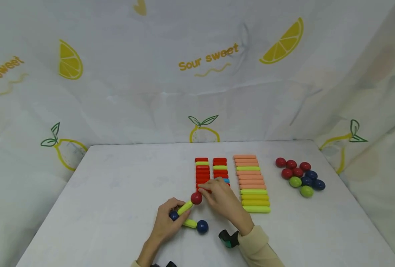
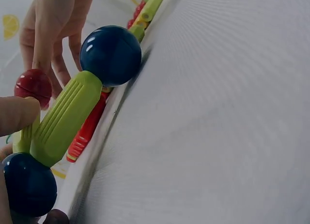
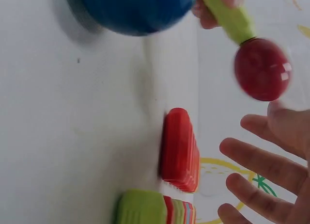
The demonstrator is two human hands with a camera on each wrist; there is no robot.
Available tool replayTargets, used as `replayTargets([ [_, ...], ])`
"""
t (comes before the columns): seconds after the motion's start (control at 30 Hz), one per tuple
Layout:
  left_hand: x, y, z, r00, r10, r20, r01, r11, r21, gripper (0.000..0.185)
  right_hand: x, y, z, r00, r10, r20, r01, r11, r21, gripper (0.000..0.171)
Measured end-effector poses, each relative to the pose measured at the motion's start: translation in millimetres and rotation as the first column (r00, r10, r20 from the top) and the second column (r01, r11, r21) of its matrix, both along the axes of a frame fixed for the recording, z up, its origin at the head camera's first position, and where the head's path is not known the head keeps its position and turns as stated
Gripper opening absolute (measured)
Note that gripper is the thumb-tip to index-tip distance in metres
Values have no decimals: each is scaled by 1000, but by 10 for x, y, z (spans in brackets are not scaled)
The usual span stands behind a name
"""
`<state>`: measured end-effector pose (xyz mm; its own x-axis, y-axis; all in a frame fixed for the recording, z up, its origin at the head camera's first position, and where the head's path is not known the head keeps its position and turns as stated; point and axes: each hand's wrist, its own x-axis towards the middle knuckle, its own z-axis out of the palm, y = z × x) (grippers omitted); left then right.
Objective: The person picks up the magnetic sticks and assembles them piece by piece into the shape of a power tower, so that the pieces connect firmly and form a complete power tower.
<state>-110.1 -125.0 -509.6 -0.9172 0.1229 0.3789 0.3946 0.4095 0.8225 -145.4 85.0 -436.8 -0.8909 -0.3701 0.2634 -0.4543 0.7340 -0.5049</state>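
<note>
My left hand (image 1: 165, 222) grips a joined piece of yellow-green rods and balls, with fingers and thumb around its corner. At that corner is a dark blue ball (image 2: 30, 185), partly covered by the hand. One yellow-green rod (image 1: 185, 208) rises from it to a red ball (image 1: 196, 198); another rod (image 2: 67, 118) runs to a second dark blue ball (image 1: 202, 227) near the tabletop. My right hand (image 1: 222, 198) is beside the red ball, its fingers extended and spread in the right wrist view and its thumb tip right at the ball.
Behind my right hand lie two columns of short rods, mostly red (image 1: 202, 172). A column of longer orange and yellow rods (image 1: 251, 181) is to their right. Loose red balls (image 1: 286, 173), blue balls (image 1: 318, 184) and green balls (image 1: 306, 191) sit farther right on the white table (image 1: 117, 185).
</note>
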Motion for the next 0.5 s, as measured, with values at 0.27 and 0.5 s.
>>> replayTargets([
  [0.27, 9, 16, 10, 997, -2, 75, -1, 999, 48, 22, -61, -94, -112, 996, -63, 62, 50, 980, 194, 27],
  [0.5, 3, 19, 54, 991, 36, 132, -49, 994, 102, 15, 5, -141, -141, 988, -77, 132, 64, 993, 99, 18],
])
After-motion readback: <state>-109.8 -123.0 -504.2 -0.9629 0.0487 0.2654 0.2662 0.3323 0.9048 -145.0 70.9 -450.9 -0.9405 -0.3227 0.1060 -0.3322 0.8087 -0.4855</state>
